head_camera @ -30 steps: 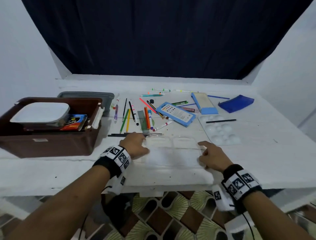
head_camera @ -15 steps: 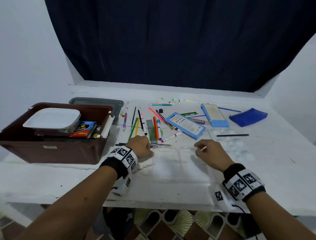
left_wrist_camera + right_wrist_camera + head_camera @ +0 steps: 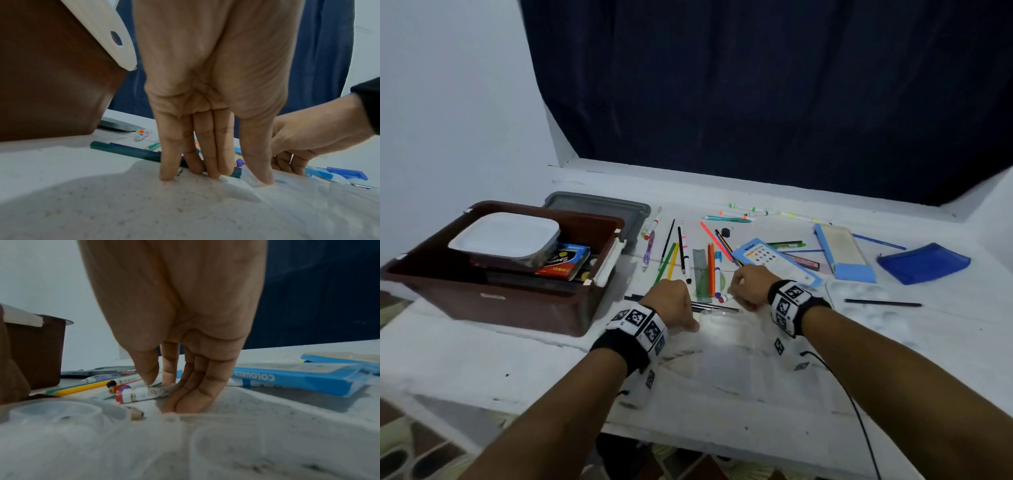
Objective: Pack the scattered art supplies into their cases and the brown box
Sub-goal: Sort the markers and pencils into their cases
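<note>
Left hand (image 3: pixel 207 100): fingers straight, pressed together, tips planted on the clear palette (image 3: pixel 726 329) at its far edge. Right hand (image 3: pixel 176 331): fingers extended, touching a red-capped marker (image 3: pixel 141 394) just beyond. Brown box (image 3: pixel 493 294) stands left on the table (image 3: pixel 893 370).

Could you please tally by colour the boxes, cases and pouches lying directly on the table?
Brown box: 1
Grey tray: 1
Light blue cases: 2
Dark blue pouch: 1
Total: 5
</note>
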